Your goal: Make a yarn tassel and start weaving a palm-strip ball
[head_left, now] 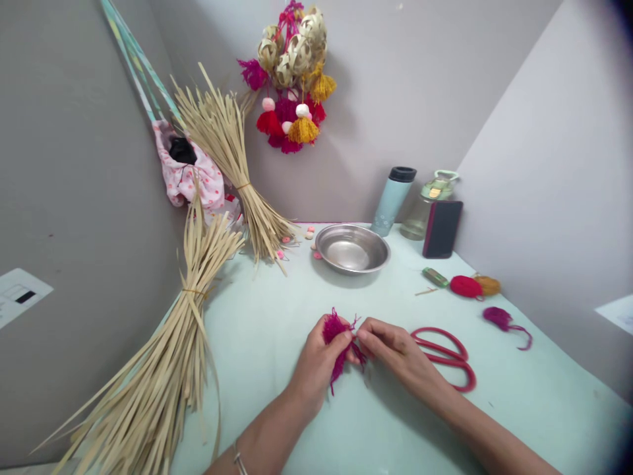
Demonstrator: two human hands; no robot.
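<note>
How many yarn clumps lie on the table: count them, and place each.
3, all right of the right hand: the red clump, the mustard clump partly hidden behind it, and the purple clump nearer the camera. More could be hidden behind the phone.

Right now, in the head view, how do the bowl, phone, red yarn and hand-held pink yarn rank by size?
Bowl
Phone and pink yarn: unsure, fingers partly hide the yarn
Red yarn

Magenta fluffy yarn tuft point(333, 328): loose bundle of many thin strands, ends uneven and frayed. Strands splay to far side, near side and right. Sits near, about mid-scene left to right. Middle partly hidden.
</note>
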